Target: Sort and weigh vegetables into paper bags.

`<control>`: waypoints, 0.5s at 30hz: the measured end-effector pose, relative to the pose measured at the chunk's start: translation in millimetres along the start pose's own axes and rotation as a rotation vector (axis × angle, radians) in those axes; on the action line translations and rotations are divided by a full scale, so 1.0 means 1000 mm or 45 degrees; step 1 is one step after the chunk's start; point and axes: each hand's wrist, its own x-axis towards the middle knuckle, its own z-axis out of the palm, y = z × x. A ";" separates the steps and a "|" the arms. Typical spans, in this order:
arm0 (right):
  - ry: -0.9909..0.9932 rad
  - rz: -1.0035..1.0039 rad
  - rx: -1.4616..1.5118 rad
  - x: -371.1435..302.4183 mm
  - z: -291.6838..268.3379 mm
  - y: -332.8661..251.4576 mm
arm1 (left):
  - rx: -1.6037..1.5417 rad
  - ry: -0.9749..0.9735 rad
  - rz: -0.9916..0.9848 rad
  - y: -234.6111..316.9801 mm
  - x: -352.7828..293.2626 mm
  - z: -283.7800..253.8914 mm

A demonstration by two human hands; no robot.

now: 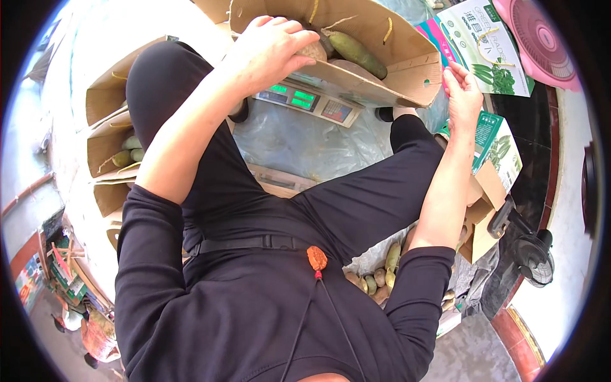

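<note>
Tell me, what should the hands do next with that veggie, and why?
Probably lower it and let go. The left hand is shut on a brownish vegetable just inside the open cardboard box, which sits on a weighing scale with green vegetables already inside. The right hand steadies the box's edge.

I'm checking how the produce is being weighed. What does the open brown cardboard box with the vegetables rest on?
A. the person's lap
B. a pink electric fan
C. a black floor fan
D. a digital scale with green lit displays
D: the brown cardboard box sits on the digital scale, whose green displays show just under the box's edge, while the left hand reaches into the box.
</note>
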 end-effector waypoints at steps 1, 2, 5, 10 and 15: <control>-0.004 -0.001 0.004 0.000 0.000 0.000 | -0.005 0.010 0.006 -0.001 0.000 0.002; 0.005 0.002 -0.002 0.000 0.001 0.000 | -0.009 0.020 0.012 -0.001 0.000 0.003; 0.012 -0.008 0.007 0.003 0.000 0.003 | 0.000 0.019 0.020 0.000 0.001 0.004; 0.011 -0.062 0.036 0.007 0.002 0.009 | -0.017 0.039 0.023 0.000 0.001 0.005; 0.006 -0.017 -0.051 0.006 0.004 0.008 | -0.013 0.066 0.035 -0.001 0.000 0.005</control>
